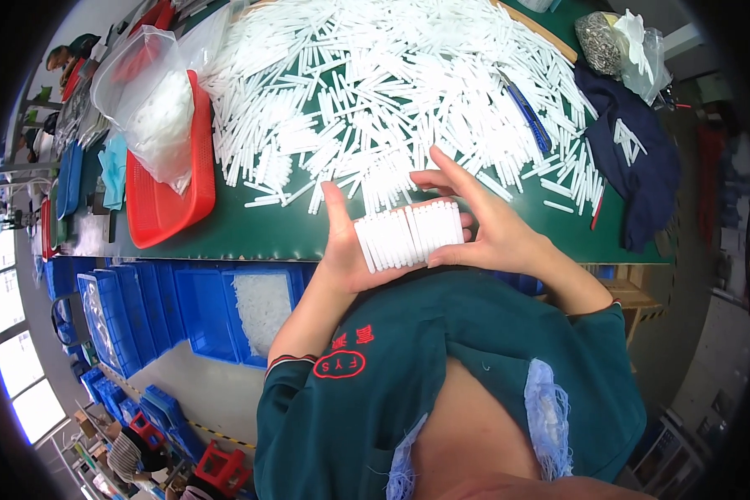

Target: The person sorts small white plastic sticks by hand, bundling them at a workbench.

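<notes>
A neat row of short white plastic sticks (409,236), set side by side, lies across the palm and fingers of my left hand (342,254), just off the near table edge. My left thumb stands up at the row's left end. My right hand (502,231) closes round the right end, its thumb below and some fingers behind; its index finger is raised. The fingers beneath the row are mostly hidden. Beyond my hands, a large heap of loose white sticks (375,92) covers much of the green table (283,233).
On the left stands a red basket (198,187) with a clear bag of white pieces (162,125). A blue-handled cutter (527,112) lies on the heap's right side. Dark cloth (642,183) drapes over the right corner. Blue crates (204,312) stand below the table edge.
</notes>
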The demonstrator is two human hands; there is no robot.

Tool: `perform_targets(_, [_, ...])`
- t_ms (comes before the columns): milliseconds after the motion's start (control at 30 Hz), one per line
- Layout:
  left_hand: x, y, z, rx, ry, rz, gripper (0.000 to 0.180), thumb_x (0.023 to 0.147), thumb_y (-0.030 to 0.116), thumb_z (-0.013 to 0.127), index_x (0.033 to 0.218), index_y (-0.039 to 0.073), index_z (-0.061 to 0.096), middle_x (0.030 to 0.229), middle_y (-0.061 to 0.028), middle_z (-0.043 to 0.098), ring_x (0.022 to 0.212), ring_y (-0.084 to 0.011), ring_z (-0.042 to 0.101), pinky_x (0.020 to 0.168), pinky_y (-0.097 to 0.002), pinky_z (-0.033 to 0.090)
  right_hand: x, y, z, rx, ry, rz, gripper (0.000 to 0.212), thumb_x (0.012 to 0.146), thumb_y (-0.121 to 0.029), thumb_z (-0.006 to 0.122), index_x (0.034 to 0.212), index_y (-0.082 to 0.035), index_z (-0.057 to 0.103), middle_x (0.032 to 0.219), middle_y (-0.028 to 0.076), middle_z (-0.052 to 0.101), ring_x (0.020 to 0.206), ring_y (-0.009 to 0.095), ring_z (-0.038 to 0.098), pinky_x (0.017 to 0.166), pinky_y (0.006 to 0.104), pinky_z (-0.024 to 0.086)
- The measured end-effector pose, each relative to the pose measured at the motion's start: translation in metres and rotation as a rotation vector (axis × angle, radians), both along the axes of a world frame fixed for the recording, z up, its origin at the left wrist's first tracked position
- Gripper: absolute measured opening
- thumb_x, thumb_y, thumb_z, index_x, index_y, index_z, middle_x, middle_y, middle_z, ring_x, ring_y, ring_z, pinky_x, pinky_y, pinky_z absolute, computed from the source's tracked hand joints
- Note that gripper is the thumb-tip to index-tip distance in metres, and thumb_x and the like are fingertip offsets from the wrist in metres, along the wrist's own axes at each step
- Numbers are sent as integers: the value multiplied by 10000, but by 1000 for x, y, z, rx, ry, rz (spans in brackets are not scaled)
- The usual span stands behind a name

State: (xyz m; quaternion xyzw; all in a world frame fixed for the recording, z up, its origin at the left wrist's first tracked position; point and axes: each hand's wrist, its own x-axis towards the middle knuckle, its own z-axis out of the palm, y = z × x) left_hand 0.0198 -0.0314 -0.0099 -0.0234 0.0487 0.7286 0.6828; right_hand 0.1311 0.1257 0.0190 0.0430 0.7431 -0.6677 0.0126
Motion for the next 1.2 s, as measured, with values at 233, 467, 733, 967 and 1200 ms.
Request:
perform_targets(233, [-5,-4,5,-158,115,-69,1267,589,931,88,1389,-44,213,1365,-320,303,1266,-437,335,1049,-493,259,12,17,-14,306,267,-21,1112,641,-214,811,1445,-38,62,1328,193,437,1234,284,425,1042,409,296])
perform_targets(467, [-7,-6,0,-128,88,-57,1316,557,946,110,1375,-80,220,1377,-323,284,1282,-427,316,1064,-464,242,19,23,-20,358,266,-114,996,679,-198,778,1430,-29,147,1332,184,441,1240,286,422,1030,389,313])
perform_targets(733, [-5,-5,5,-171,121,-40,1305,571,937,101,1377,-84,209,1379,-324,280,1288,-426,306,1062,-470,244,21,21,-18,610,423,-118,718,686,-189,756,1294,-5,422,1310,156,466,1184,317,463,988,392,373])
perform_targets(967, [1,2,-2,-80,73,-73,1275,585,925,54,1387,-53,215,1361,-317,311,1267,-438,332,1054,-491,252,2,24,0,68,210,84,636,891,-423,466,1338,18,366,1319,148,468,1197,262,455,980,355,361])
perform_targets(1200, [6,9,1,-102,100,-115,1264,575,930,66,1407,-16,165,1374,-305,284,1256,-473,318,1041,-545,257,-52,37,10,-47,-122,623,809,896,-635,215,1353,16,366,1357,175,423,1251,265,410,1025,335,318])
